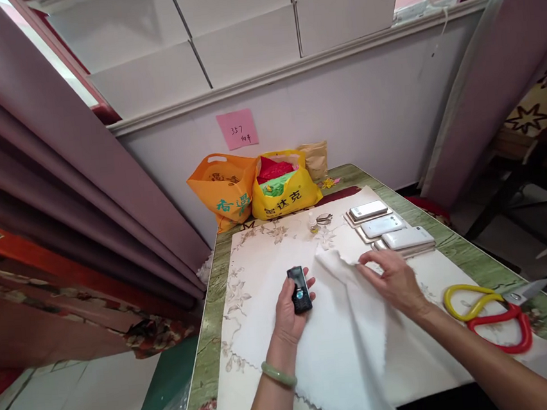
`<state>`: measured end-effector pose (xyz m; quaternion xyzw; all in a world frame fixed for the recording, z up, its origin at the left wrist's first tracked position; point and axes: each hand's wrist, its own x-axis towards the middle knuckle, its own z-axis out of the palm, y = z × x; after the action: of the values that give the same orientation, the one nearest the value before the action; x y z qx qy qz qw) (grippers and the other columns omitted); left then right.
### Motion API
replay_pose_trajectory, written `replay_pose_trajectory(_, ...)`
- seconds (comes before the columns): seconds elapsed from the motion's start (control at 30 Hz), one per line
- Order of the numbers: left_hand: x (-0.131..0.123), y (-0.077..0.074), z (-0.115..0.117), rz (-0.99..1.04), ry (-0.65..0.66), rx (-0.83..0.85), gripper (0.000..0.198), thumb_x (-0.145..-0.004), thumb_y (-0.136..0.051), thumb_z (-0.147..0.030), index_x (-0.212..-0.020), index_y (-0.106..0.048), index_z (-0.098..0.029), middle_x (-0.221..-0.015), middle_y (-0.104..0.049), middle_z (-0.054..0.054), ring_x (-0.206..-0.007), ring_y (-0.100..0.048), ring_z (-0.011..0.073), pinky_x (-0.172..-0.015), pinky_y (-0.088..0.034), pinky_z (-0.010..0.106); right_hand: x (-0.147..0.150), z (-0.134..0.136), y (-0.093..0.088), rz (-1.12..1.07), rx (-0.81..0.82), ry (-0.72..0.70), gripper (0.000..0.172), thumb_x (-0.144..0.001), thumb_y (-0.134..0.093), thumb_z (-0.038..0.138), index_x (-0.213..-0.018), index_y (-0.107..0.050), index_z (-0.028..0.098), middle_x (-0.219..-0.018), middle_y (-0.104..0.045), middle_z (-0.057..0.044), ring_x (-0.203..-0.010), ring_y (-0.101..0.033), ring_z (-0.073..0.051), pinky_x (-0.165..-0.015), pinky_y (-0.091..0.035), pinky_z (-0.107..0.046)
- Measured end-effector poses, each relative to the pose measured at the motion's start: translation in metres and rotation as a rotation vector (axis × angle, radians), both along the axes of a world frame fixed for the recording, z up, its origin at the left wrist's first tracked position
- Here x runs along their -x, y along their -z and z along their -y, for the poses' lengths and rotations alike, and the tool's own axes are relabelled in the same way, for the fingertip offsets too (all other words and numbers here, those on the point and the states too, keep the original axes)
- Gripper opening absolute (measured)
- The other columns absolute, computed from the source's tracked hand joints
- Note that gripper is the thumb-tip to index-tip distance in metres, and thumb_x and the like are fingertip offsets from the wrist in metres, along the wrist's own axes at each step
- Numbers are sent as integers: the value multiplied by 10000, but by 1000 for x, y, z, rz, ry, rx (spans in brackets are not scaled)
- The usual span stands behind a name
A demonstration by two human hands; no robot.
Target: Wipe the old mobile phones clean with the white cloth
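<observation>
A small black keypad mobile phone (299,289) lies in my left hand (288,312), screen up, with the thumb along one side and fingertips showing at the other. My right hand (397,280) pinches the edge of a thin white cloth (335,347) and lifts that part off the table. The rest of the cloth spreads beneath my left hand and hangs over the near edge. Beyond my right hand, several phones lie in stacks, among them a white phone (407,238) and a silver phone (382,225).
Red-and-yellow scissors (501,331) lie on the right of the green table (205,353). At the back stand an orange bag (226,187), a filled yellow bag (288,200) and a brown paper pouch (316,159). Eyeglasses (324,219) and a small bottle (313,224) sit mid-table.
</observation>
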<state>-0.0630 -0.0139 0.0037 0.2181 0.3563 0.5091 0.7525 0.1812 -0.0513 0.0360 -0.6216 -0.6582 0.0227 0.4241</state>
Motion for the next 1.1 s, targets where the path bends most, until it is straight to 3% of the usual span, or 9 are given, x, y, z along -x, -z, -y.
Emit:
replay_pose_trajectory(0.07,-3,-2,3,-63,-2,-5,392,-787,-700,-255,-1151,-619,-136,-1306,-590,168,-1069,-644,257,-809,-551,308,-30,0,-5,42,-38,129,239,-872,-530,456,-820,-634,247,-881,-696,-32,-983,-604,-263,-845,-387,-369)
replay_pose_trajectory(0.2,-14,-5,9,-175,-62,-38,357,-757,-736,-282,-1032,-626,-83,-1050,-703,190,-935,-690,245,-860,-546,364,-57,5,-1,-49,157,190,274,-881,-490,485,-844,-610,241,-766,-693,-14,-668,-639,-194,-623,-406,-285)
replay_pose_trajectory(0.3,-21,-9,11,-276,-99,-11,360,-755,-724,-381,-949,-589,-109,-788,-719,120,-665,-685,195,-626,-567,320,-53,10,5,-132,269,71,264,-886,-481,480,-855,-580,238,-709,-676,7,-557,-620,-157,-553,-395,-254)
replay_pose_trajectory(0.47,-37,-13,3,-421,-115,85,422,-723,-704,-500,-898,-531,-157,-564,-649,43,-405,-573,166,-349,-401,235,-36,6,-1,-141,308,-11,284,-873,-509,501,-801,-582,237,-672,-657,14,-535,-595,-142,-537,-378,-241)
replay_pose_trajectory(0.6,-49,-9,-5,-261,-122,57,398,-754,-701,-417,-1004,-564,-139,-768,-718,107,-645,-693,223,-598,-555,343,-26,-6,-9,-192,332,3,308,-848,-547,525,-765,-603,234,-610,-623,21,-506,-544,-132,-515,-362,-234)
replay_pose_trajectory(0.73,-50,-4,-14,-38,-120,41,394,-785,-679,-264,-1152,-569,-173,-1197,-656,133,-1044,-656,257,-922,-508,415,-8,-18,-12,-403,322,-26,311,-829,-576,522,-804,-615,214,-674,-638,3,-555,-553,-131,-538,-406,-224)
replay_pose_trajectory(0.83,-42,-2,-22,32,-48,93,413,-826,-632,-339,-1201,-570,-176,-1320,-579,137,-1094,-625,292,-870,-530,423,11,-23,-8,-557,331,-113,334,-845,-548,520,-888,-631,199,-747,-662,-15,-596,-565,-136,-553,-429,-226)
replay_pose_trajectory(0.97,-29,0,-33,172,0,94,471,-889,-513,-471,-1235,-573,-157,-1367,-534,161,-1081,-618,295,-714,-546,352,24,-28,-2,-409,553,-419,342,-839,-552,509,-754,-685,205,-671,-668,-4,-600,-584,-159,-570,-436,-247)
replay_pose_trajectory(1.1,-20,4,-37,330,-62,89,405,-924,-484,-394,-1265,-560,-188,-1413,-502,120,-1138,-587,258,-813,-529,357,16,-62,-7,-332,472,-261,343,-859,-521,505,-822,-716,225,-754,-708,-24,-682,-628,-191,-652,-463,-285)
